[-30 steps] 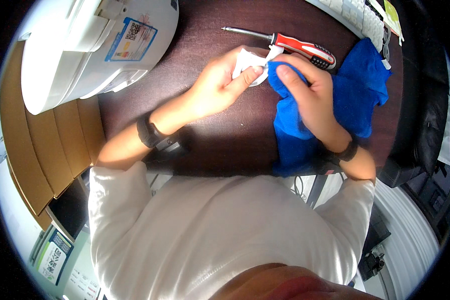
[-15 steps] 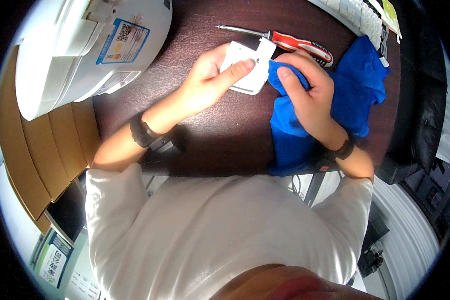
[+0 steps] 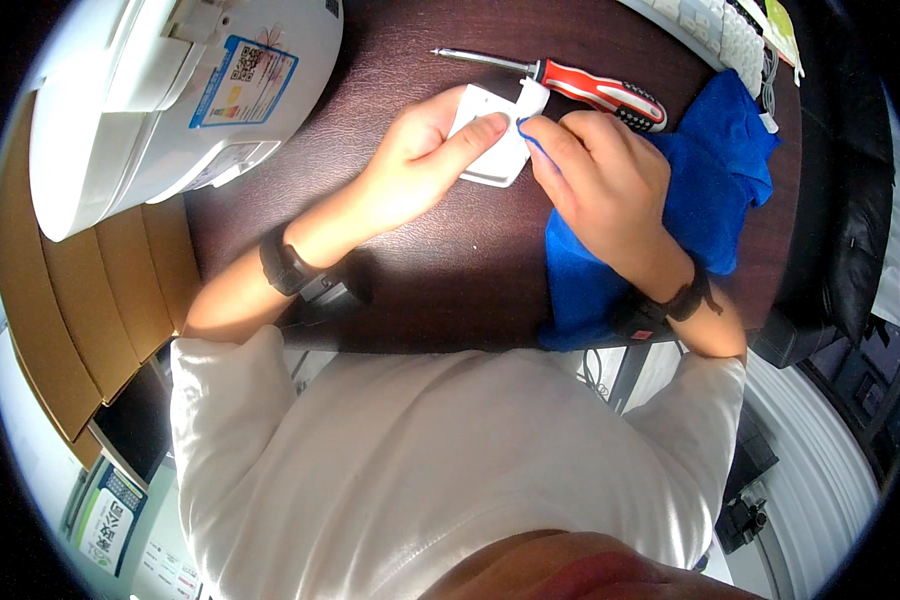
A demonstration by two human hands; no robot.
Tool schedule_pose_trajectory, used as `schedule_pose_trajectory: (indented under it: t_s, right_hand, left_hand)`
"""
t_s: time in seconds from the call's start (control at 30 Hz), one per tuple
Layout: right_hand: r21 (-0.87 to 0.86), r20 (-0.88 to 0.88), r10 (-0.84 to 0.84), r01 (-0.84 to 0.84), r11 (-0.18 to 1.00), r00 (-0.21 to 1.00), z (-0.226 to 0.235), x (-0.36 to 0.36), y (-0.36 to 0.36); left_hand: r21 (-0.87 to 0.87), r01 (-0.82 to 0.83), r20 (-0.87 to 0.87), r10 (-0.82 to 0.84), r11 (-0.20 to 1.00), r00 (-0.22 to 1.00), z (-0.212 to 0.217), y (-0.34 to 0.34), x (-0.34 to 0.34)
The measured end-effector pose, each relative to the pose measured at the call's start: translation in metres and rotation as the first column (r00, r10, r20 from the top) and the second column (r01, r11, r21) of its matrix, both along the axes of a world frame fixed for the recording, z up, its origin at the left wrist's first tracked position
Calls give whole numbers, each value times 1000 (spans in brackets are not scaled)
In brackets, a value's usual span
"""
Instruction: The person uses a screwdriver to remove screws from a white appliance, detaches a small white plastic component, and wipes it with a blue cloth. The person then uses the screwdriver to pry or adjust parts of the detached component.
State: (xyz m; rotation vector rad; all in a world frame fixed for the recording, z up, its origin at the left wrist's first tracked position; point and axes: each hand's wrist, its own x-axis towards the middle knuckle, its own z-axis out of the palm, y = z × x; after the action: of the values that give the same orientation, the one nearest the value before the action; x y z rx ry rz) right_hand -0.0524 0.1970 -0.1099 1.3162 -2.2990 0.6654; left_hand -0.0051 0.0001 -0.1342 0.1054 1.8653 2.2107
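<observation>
My left hand (image 3: pixel 417 165) is closed on a flat white plastic piece (image 3: pixel 500 168) with a narrow tab at its far right corner, thumb across its face. Close against its right side, my right hand (image 3: pixel 610 185) pinches a fold of a blue cloth (image 3: pixel 705 195), and the fold's edge touches the piece near the tab. The rest of the cloth spreads beneath and to the right of that hand. Just beyond both hands lies a screwdriver (image 3: pixel 595 88) with a red, white and black handle, its metal shaft pointing left.
A large white appliance (image 3: pixel 160 160) with a blue-edged label stands at the left, beside brown cardboard (image 3: pixel 120 290). Toward the far right are a white keyboard (image 3: pixel 705 25) and a grey cable (image 3: pixel 769 90). The dark brown tabletop (image 3: pixel 420 290) ends near my body.
My right hand has moved left and turned over, bringing the pinched cloth from beside the white piece onto its edge near the tab. My left hand has barely moved.
</observation>
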Motion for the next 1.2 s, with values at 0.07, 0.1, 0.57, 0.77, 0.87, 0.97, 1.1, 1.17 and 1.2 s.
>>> schedule_pose_trajectory:
  t_s: [0.07, 0.1, 0.57, 0.77, 0.87, 0.97, 1.1, 1.17, 1.2]
  right_hand:
    - [59, -55, -14, 17, 998, 998, 1, 1, 1]
    - [87, -59, -18, 23, 996, 998, 2, 1, 2]
    - [-215, 524, 46, 80, 973, 851, 0, 14, -9]
    - [-347, 852, 198, 239, 907, 485, 8, 12, -6]
    - [-369, 767, 130, 266, 890, 628, 10, 8, -2]
    - [-357, 603, 68, 193, 914, 795, 9, 5, 1]
    - [-322, 502, 84, 96, 942, 861, 1, 5, -3]
    - [-286, 419, 74, 54, 957, 905, -1, 4, -5]
    - [-264, 380, 75, 30, 964, 922, -1, 3, -4]
  left_hand:
    - [-49, -1, -24, 0, 999, 1000, 0, -1, 1]
    - [-75, 3, -42, -6, 997, 999, 0, -1, 1]
    - [-217, -71, -217, 23, 973, 976, -2, 3, 5]
    - [-175, -54, -187, 21, 983, 982, -1, 2, 5]
    - [42, -62, -5, 62, 997, 998, 0, 2, 4]
    - [160, -12, 4, 11, 987, 1000, 1, -1, 3]
    - [55, -42, 42, 39, 998, 998, 1, 1, 3]
    - [48, -44, 41, 42, 998, 998, 2, 0, 5]
    - [56, -45, 45, 42, 997, 998, 2, 1, 5]
